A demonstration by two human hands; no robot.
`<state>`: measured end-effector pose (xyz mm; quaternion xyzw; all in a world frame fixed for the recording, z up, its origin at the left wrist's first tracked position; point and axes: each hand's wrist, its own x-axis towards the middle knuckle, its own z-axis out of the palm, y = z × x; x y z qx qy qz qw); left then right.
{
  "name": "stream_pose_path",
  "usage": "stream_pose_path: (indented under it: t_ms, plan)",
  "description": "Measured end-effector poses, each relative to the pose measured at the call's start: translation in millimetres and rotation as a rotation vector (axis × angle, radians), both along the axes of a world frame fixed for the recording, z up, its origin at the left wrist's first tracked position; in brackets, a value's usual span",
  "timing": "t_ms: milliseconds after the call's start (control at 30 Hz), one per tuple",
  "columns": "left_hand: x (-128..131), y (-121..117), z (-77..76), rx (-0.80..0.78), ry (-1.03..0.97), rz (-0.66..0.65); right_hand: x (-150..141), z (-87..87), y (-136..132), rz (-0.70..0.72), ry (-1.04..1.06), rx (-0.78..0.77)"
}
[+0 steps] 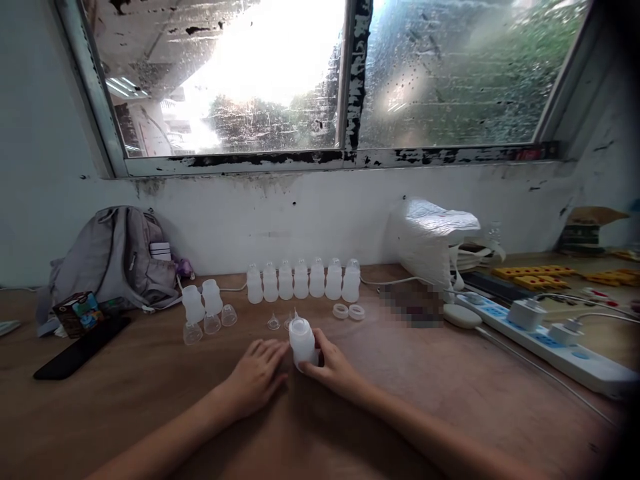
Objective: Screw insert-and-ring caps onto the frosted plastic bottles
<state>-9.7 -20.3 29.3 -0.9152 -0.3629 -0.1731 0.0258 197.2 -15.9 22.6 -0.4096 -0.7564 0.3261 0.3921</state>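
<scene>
Wooden table (450, 400) — bottle row (303, 280), backpack (117, 260), phone (83, 347), power strip (545, 343), possibly rings (349, 311).

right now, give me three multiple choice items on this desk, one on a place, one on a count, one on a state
1. Where does the grey backpack lie?
A. far left, against the wall
B. far right, on the power strip
C. between the hands

2. How many bottles stand in the back row by the wall?
A. three
B. seven
C. twelve

3. What is the right hand doing?
A. lying flat and apart from everything
B. holding the phone
C. gripping the white bottle standing on the table

Answers: 1 A, it leans at the wall on the left. 2 B, seven stand side by side. 3 C, its fingers wrap the bottle, while the left hand rests beside it.
</scene>
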Motion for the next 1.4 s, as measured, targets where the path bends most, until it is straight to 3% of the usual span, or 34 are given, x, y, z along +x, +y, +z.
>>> stream_pose_path:
  t_ms: [200,267,367,567,767,1033,1400]
  plan:
    - [-57.6,69.4,18.8,0.33,0.023,0.441,20.9,5.7,19.5,-0.105,0.01,-0.011]
    - [-73.9,85.0,16.3,0.348,0.056,0.462,27.5,10.7,23.2,-0.159,0.046,-0.032]
    - [-83.0,92.3,10.9,0.271,-0.004,0.39,33.4,17.6,27.1,-0.228,0.125,-0.056]
    - [-46.0,63.7,5.9,-0.097,-0.614,0.186,33.1,13.8,32.1,-0.188,0.463,-0.313]
    - [-12.9,36.0,-13.9,-0.612,-0.957,0.135,33.0,7.5,33.0,-0.155,0.466,-0.318]
    - [-11.6,32.5,-15.2,-0.675,-1.028,0.041,32.1,18.4,22.9,-0.179,0.413,-0.237]
    - [6.5,-5.3,0.7,-0.723,-0.964,-0.047,18.0,25.5,3.0,-0.161,0.353,-0.118]
